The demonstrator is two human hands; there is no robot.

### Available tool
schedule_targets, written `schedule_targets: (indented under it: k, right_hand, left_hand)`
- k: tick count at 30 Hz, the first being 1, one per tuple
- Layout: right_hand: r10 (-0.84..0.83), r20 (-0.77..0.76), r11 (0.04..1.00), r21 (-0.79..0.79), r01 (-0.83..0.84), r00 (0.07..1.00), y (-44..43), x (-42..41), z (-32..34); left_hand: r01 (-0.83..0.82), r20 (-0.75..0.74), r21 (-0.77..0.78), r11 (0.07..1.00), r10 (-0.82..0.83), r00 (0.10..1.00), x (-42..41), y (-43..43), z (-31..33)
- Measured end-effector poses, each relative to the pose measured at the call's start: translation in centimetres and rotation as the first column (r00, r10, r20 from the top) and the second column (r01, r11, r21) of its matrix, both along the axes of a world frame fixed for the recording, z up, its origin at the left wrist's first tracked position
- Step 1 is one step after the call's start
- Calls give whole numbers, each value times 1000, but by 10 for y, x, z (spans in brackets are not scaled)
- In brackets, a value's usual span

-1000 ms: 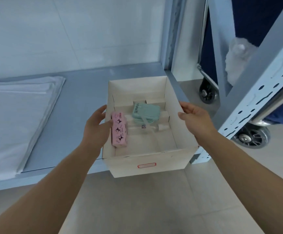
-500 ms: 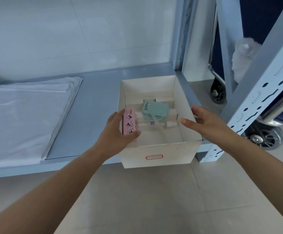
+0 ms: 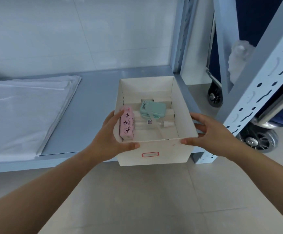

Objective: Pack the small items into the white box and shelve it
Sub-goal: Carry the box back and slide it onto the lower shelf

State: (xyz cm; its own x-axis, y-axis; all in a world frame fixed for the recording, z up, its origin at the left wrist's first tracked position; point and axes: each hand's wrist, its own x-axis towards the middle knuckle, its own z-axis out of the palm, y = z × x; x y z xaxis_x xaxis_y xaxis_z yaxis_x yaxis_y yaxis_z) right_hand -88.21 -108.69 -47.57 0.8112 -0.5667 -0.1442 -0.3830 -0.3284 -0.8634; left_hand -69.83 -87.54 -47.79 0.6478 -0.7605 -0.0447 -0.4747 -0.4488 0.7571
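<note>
An open white box [image 3: 156, 156] with a red-bordered label rests on the grey shelf [image 3: 93, 105], its front hanging over the shelf's edge. Inside lie a pink printed case [image 3: 126, 125] against the left wall, a mint green pouch [image 3: 152, 107] toward the back, and a small clear bottle [image 3: 164, 124]. My left hand [image 3: 111, 137] grips the box's front left corner, thumb on the front rim. My right hand [image 3: 211, 132] holds the front right corner, fingers along the right wall.
A folded white cloth [image 3: 22, 112] covers the shelf's left part. A perforated metal upright [image 3: 255, 92] stands just right of the box. Beyond the upright are a cart's caster wheels [image 3: 257, 141] and a clear plastic bag [image 3: 238, 59]. Beige floor tiles lie below.
The box has slid back onto the shelf. Both hands shifted from its side walls to its front corners.
</note>
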Motion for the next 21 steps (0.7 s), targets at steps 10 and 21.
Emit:
schedule_targets:
  k: [10, 21]
  right_hand:
    - [-153, 156, 988, -12, 157, 976, -9, 26, -12]
    - [-277, 291, 960, 42, 277, 916, -9, 64, -32]
  left_hand:
    - [-190, -16, -85, 978, 189, 982, 19, -21, -11]
    - [-297, -84, -134, 946, 288, 954, 53, -43, -11]
